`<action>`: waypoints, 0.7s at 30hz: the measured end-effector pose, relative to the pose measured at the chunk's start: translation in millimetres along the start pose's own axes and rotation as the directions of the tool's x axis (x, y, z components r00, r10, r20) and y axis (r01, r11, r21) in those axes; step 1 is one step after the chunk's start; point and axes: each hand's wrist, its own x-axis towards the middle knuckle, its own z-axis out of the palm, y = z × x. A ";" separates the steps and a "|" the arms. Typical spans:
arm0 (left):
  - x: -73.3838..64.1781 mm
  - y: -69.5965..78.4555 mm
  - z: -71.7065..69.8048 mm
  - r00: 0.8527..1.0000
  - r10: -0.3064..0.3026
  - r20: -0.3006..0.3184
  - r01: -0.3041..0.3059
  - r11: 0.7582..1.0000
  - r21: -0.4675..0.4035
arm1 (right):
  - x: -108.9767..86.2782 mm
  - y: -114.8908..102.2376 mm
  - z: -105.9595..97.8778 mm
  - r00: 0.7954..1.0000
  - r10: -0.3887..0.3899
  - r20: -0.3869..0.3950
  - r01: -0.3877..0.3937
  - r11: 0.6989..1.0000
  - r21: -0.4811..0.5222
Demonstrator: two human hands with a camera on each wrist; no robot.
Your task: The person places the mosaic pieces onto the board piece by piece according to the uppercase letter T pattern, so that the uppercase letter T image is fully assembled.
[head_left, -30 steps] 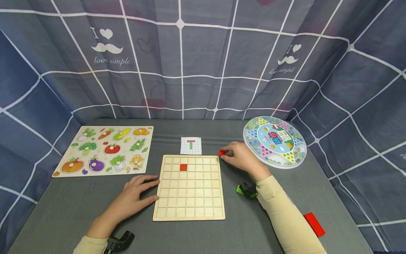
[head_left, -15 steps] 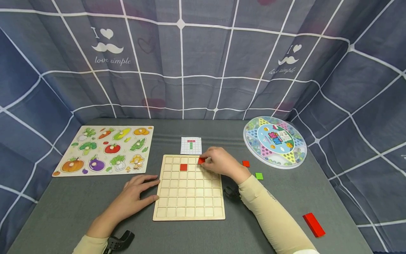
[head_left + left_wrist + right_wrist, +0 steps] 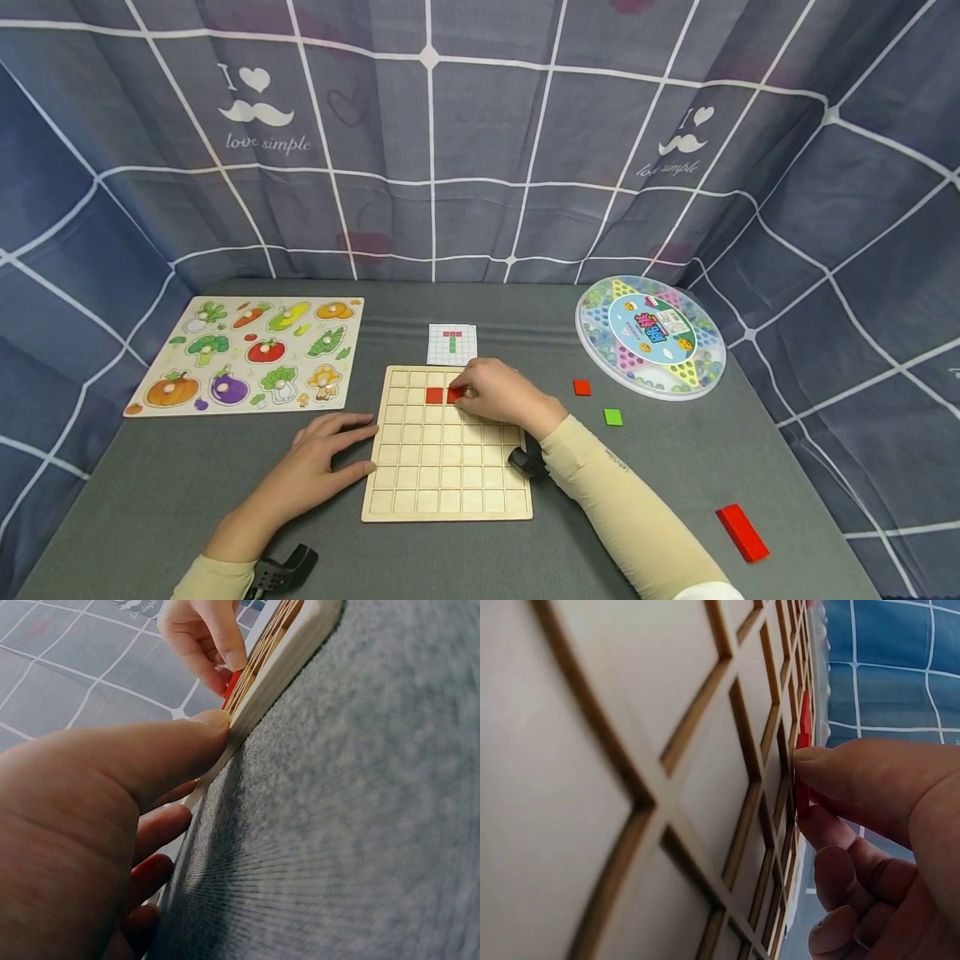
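Note:
A wooden grid board (image 3: 450, 454) lies flat at the middle of the table. One red square tile (image 3: 433, 396) sits in a cell of its second row. Between thumb and fingertips, my right hand (image 3: 498, 393) pinches another red tile (image 3: 803, 776) over the cell just right of that one. My left hand (image 3: 318, 462) rests against the board's left edge, thumb and fingers extended and touching the rim. Behind the board lies a white pattern card (image 3: 452, 345) printed with a red and green T shape.
Right of the board lie a loose red tile (image 3: 582, 387) and a green tile (image 3: 612, 417). A long red block (image 3: 742, 532) is farther right. A round Chinese checkers set (image 3: 651, 337) stands back right, a vegetable puzzle board (image 3: 251, 357) back left.
My right hand has carried a red tile from beyond the board's right edge leftward to beside the seated one. Its arm has uncovered the loose red and green tiles. The left hand stays put.

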 end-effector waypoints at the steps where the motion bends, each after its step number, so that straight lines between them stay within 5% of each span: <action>1: 0.0 0.0 -0.1 1.000 -0.001 0.001 0.001 1.000 0.000 | 0.1 -0.3 0.4 1.000 0.004 0.005 -0.004 1.000 -0.002; 21: 0.6 0.1 0.3 1.000 -0.007 0.004 0.007 1.000 0.006 | -1.3 0.2 -1.2 1.000 -0.005 -0.007 0.005 0.999 0.044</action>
